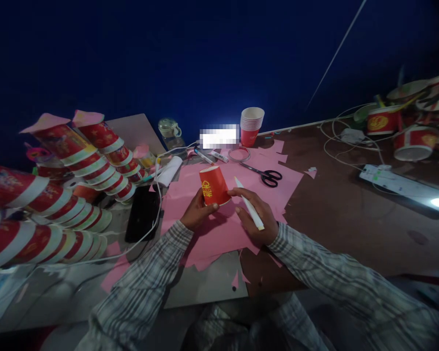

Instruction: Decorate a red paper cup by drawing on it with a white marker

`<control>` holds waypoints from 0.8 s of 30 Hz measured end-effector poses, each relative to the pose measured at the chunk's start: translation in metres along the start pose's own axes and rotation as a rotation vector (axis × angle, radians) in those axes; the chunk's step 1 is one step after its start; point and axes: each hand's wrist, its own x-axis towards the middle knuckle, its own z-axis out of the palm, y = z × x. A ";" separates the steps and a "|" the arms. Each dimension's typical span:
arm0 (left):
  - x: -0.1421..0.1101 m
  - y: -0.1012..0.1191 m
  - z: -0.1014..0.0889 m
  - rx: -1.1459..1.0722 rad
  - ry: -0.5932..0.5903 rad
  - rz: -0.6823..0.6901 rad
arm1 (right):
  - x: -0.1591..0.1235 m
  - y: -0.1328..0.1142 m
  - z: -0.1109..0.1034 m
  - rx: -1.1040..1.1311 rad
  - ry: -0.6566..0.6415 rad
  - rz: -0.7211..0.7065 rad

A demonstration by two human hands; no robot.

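My left hand (198,212) grips a red paper cup (216,186) with yellow lettering, thumb at its lower edge. The cup tilts slightly above pink paper (205,241). A white marker (251,208) lies across my right hand (258,214), held between its fingers with the pale tip pointing up and left. The fingertips of this hand reach the cup's right lower edge. Beyond them, black-handled scissors (270,177) rest on the pink sheets. Several pens, among them a blue one (204,156), lie behind the cup.
Decorated stacks of red cups (84,165) crowd the left side. A black phone (143,214) lies near a white cable. Nested paper cups (251,126) stand at the back beside a bright light. A power strip (406,187) and tangled cords occupy the right, near red tubs (382,120).
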 end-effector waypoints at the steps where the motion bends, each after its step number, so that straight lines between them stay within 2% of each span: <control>1: 0.000 0.000 0.000 0.002 0.003 -0.007 | 0.000 -0.001 0.000 0.007 0.003 0.002; 7: -0.001 -0.001 0.003 -0.037 0.032 -0.023 | 0.003 -0.005 -0.007 0.107 0.061 0.020; 16: -0.003 0.007 0.008 0.014 -0.014 -0.038 | 0.008 -0.006 -0.007 0.138 0.097 -0.175; 18: -0.003 0.007 0.008 0.023 -0.019 -0.043 | 0.008 -0.007 -0.006 0.135 0.089 -0.142; 22: -0.003 0.005 0.007 0.029 -0.012 -0.035 | 0.005 -0.010 -0.005 0.082 0.073 0.012; 24: -0.003 0.003 0.007 0.040 -0.010 -0.032 | 0.005 -0.010 -0.006 0.057 0.062 0.033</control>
